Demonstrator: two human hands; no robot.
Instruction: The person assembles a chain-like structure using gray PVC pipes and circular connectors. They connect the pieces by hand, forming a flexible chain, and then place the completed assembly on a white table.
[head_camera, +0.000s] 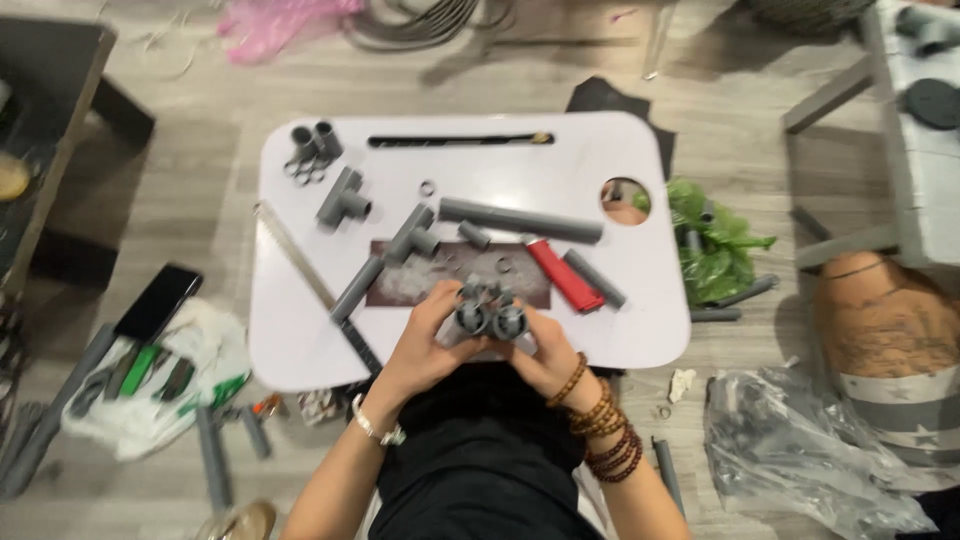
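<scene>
Between both hands (490, 345), grey pipe fittings (490, 318)

Home floor workspace: wood-look flooring (200, 200), low white lap table (300, 340), scattered pipes.

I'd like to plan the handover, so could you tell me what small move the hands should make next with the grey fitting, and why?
Probably press the grey fitting together between the left hand and right hand: both grip it just above the white table, its two round openings facing up, so it looks mid-assembly rather than ready to set down.
</scene>
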